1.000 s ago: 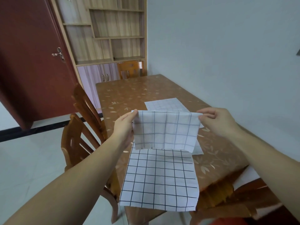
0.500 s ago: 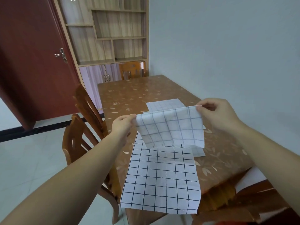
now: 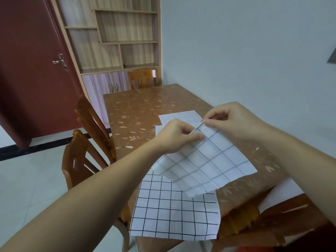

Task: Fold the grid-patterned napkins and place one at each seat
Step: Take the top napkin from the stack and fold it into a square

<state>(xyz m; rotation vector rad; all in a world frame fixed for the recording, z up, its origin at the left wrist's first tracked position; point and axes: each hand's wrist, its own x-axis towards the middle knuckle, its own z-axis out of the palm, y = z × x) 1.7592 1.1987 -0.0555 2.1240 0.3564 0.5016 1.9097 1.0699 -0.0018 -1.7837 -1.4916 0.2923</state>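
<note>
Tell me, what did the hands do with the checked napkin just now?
The left hand and right hand moved close together, drawing in the top corners of the held napkin, which now hangs slanted. Both still pinch it. The near napkin over the table edge and the far napkins stayed put.

Table [image 3: 138, 110]: brown, glossy, leaf print; lies under the grip and runs on beyond it.
Door [image 3: 32, 70]: dark red, metal handle [image 3: 61, 61]; far left of the grip, beyond.
Shelves [image 3: 116, 33]: light wood, open bays; beyond the grip, to its left. Pale cupboard doors [image 3: 109, 84] at their base.
Wall [image 3: 236, 42]: pale grey, beyond and right of the grip.
Floor [image 3: 27, 179]: light tiles, left of and below the grip.
</note>
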